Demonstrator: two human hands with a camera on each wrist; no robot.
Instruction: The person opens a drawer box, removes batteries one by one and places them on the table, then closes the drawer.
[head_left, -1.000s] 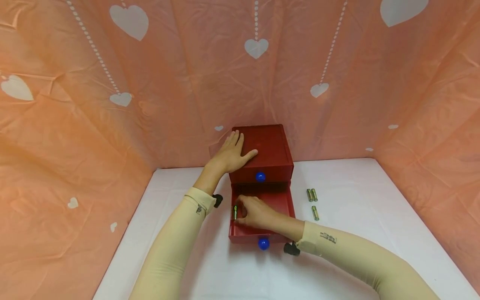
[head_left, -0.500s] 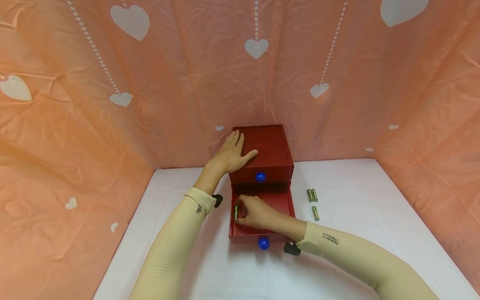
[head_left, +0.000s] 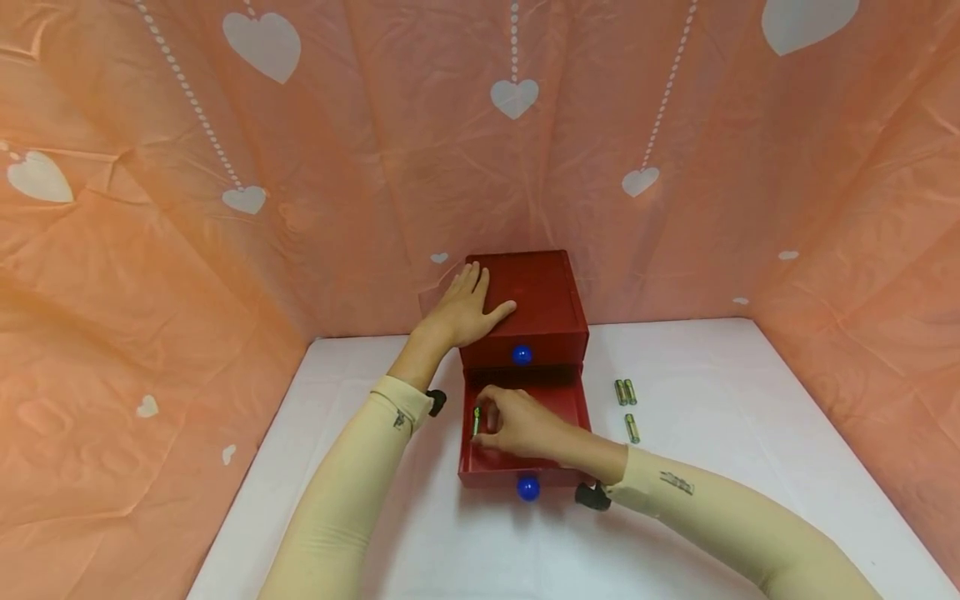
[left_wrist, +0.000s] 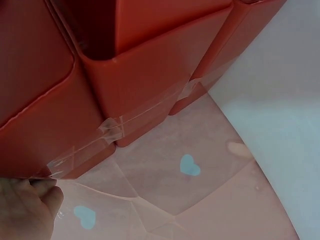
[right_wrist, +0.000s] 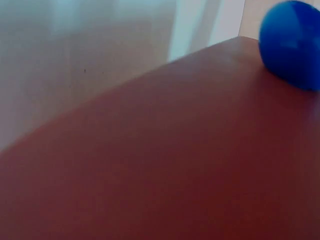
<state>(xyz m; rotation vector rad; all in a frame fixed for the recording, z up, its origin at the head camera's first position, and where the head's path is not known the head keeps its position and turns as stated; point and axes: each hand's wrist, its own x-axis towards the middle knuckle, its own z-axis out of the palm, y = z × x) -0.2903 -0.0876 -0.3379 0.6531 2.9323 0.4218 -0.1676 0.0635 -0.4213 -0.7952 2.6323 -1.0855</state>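
Note:
A red two-drawer cabinet (head_left: pixel 534 292) stands against the back curtain, its lower drawer (head_left: pixel 583 408) pulled out. My left hand (head_left: pixel 461 312) rests flat on the cabinet's top near the left edge, fingers spread; the left wrist view catches part of this hand (left_wrist: pixel 25 207) at the cabinet's side. Inside the drawer, by its left wall, my right hand (head_left: pixel 521 425) pinches a small green battery (head_left: pixel 476 422) between thumb and fingertips at its two ends. The right wrist view has only the red drawer front (right_wrist: pixel 165 150) and its blue knob (right_wrist: pixel 292 45); the hand is out of it.
Three more batteries lie on the white table right of the cabinet: a side-by-side pair (head_left: pixel 625 392) and a single one (head_left: pixel 632 428) nearer the front. Blue round knobs stick out from the upper drawer (head_left: pixel 487 350) and the lower one. Pink curtains with hearts enclose the table.
My right hand has shifted slightly to the right within the drawer, and the battery has moved with it, off the left wall. My left hand has stayed put.

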